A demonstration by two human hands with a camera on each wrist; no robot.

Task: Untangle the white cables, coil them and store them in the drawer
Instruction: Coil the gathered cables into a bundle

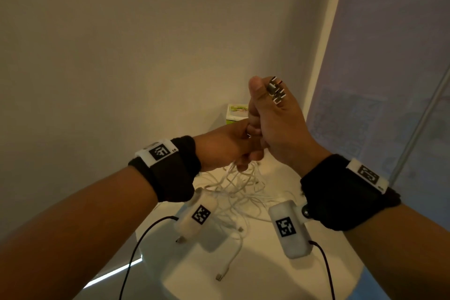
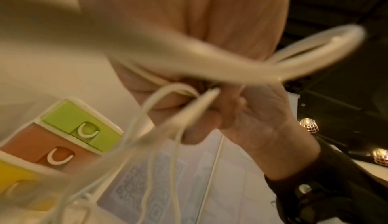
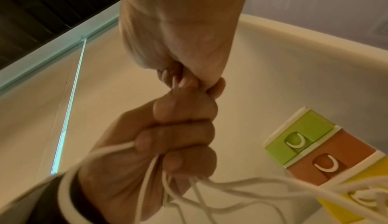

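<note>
Nearest the head camera, two bare forearms reach forward, each wearing a black wristband (image 1: 170, 170) with a white marker tag, and a white camera pod hangs under each wrist above the round white table (image 1: 263, 275). On that table lie the loose ends of the thin white cables (image 1: 239, 192), one metal-tipped plug resting near the front edge and a tangled heap further back. From the heap the strands rise into the left hand (image 1: 226, 146), whose fingers are curled tight round the bundle, as the right wrist view shows, with cords spilling out below the fist. Just above it and touching it, the right hand (image 1: 280, 124) is also closed, thumb up, gripping the upper ends of the cables so that several metal plugs (image 1: 276, 91) stick out between thumb and fingers. Beyond the hands, at the far side of the table against the cream wall, stands a small drawer box (image 2: 79, 128) with green, orange and yellow fronts, each with a white curved handle; all appear closed.
</note>
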